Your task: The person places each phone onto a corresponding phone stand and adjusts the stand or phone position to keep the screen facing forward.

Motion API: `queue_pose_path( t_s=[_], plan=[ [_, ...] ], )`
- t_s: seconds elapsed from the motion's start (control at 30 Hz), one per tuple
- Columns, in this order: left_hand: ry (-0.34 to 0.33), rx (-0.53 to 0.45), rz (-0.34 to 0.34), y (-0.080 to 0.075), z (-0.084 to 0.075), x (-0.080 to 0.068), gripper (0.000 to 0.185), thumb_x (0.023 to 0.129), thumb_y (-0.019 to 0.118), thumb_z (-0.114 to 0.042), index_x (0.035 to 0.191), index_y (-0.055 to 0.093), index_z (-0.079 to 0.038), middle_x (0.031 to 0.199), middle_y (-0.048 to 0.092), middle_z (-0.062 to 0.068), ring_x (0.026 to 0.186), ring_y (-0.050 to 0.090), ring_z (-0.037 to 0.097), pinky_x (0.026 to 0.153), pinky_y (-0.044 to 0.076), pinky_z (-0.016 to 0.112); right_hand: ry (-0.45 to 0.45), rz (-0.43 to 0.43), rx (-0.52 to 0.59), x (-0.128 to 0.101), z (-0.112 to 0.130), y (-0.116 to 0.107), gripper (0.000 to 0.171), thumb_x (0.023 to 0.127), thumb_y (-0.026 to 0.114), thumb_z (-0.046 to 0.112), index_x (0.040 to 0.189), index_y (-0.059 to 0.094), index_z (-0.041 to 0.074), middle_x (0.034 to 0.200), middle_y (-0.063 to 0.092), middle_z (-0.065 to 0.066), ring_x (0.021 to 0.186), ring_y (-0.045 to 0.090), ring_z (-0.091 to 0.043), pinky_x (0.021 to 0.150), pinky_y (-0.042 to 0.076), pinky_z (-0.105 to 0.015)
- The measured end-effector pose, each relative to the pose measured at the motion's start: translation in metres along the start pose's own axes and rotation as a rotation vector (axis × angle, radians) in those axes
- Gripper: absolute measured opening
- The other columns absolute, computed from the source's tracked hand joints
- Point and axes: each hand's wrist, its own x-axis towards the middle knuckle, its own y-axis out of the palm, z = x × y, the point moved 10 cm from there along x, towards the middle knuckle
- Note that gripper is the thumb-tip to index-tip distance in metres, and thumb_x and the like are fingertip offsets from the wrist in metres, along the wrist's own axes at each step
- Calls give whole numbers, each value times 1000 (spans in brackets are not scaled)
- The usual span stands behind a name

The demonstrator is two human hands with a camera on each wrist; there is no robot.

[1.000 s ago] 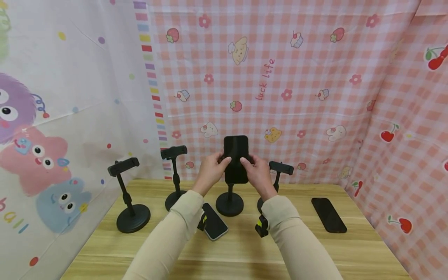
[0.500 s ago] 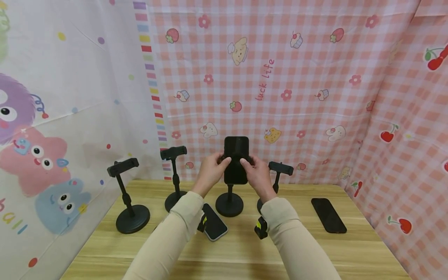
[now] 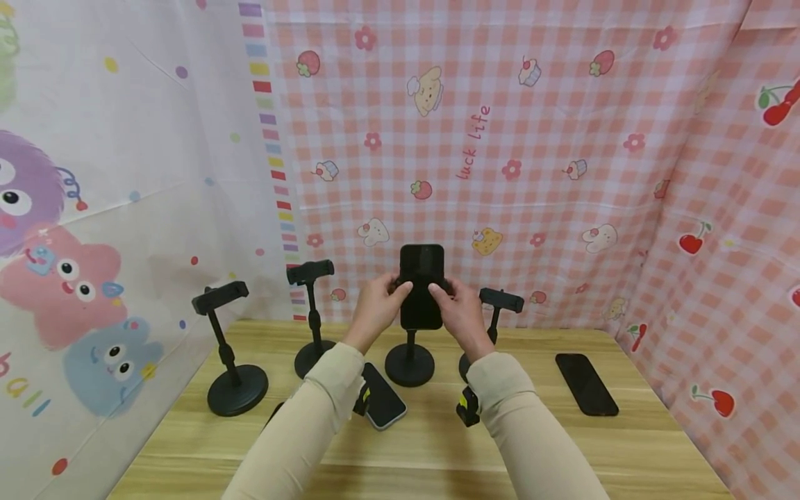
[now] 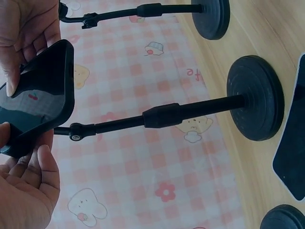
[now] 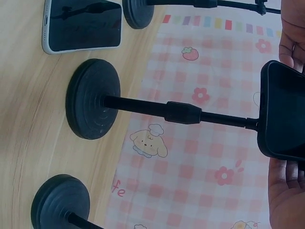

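A black phone (image 3: 421, 305) stands upright at the head of the middle phone stand (image 3: 410, 365), screen toward me. My left hand (image 3: 378, 305) grips its left side and my right hand (image 3: 461, 312) its right side. Both thumbs lie on the screen, with the other fingers curled around behind. In the left wrist view, the stand's thin pole (image 4: 162, 116) runs from the round base (image 4: 257, 98) up behind the phone. The phone hides the stand's holder. From the right wrist, the phone's lower edge (image 5: 263, 114) shows right at the pole's top.
Two phone stands, one far left (image 3: 237, 390) and one left of the middle (image 3: 314, 323), have bare holders. Another stand (image 3: 502, 300) is partly behind my right arm. A pale-edged phone (image 3: 384, 397) lies before the middle stand; a black phone (image 3: 587, 384) lies at the right.
The phone's top edge has dropped very slightly. Both hands keep their grip in nearly the same place, and the stands and lying phones have not moved.
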Motion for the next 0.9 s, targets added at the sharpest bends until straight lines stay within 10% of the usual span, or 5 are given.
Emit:
queue_pose_path(
  t_s=[0.9],
  plan=[
    [-70,30,8,-2,2,0,27,99,63,-30,104,69,-5,88,69,8,70,58,21,62,47,32,19,-4,-14,1,0,0,34,101,58,36,121,65,10,108,68,-13,94,62,-29,84,52,-44]
  ],
)
